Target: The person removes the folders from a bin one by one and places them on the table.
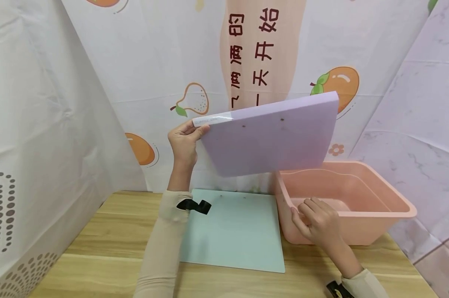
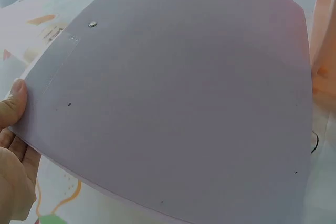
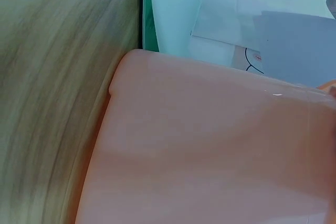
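Observation:
My left hand (image 1: pixel 183 142) pinches one corner of a purple file folder (image 1: pixel 273 140), thumb on the near face and fingers behind. The folder is held up in the air, tilted, its spine with a clear label strip along the top and two metal rivets below. It fills most of the left wrist view. At the near left corner of a pink plastic basin (image 1: pixel 392 213), my right hand (image 1: pixel 319 221) grips the rim with curled fingers. In the right wrist view the basin's outer wall (image 3: pixel 210 140) takes up much of the picture, and the hand is barely visible.
A pale green folder (image 1: pixel 235 231) lies flat on the wooden table (image 1: pixel 109 248), left of the basin and beneath the raised purple folder. Behind the table hangs a white cloth (image 1: pixel 157 62) with fruit prints and writing. More cloth covers the left and right sides.

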Demonstrator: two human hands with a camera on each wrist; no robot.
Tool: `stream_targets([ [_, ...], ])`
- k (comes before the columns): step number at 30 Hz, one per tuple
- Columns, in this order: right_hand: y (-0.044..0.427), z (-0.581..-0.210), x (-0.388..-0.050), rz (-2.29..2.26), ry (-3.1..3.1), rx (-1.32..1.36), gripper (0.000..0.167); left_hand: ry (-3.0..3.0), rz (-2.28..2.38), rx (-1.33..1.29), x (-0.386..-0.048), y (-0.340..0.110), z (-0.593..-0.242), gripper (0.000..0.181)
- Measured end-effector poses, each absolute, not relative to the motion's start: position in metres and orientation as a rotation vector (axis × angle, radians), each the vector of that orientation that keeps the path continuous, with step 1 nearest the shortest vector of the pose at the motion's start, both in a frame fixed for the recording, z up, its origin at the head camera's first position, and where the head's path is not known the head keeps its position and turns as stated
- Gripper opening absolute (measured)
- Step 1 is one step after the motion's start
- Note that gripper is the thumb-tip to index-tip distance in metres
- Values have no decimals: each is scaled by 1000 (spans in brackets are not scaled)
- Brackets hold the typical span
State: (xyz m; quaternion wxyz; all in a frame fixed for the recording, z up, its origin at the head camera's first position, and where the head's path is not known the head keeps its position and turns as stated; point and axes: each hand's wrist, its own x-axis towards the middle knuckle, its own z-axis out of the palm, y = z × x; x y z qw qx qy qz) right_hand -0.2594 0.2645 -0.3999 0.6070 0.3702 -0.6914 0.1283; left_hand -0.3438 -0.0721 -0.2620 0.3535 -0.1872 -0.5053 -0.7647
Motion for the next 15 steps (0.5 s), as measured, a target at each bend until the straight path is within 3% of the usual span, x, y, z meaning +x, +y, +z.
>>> stream_targets([
  [15, 264, -401, -261, 283, -1586, 848, 42, -1201, -2041, -278, -349, -108, -279, 26],
])
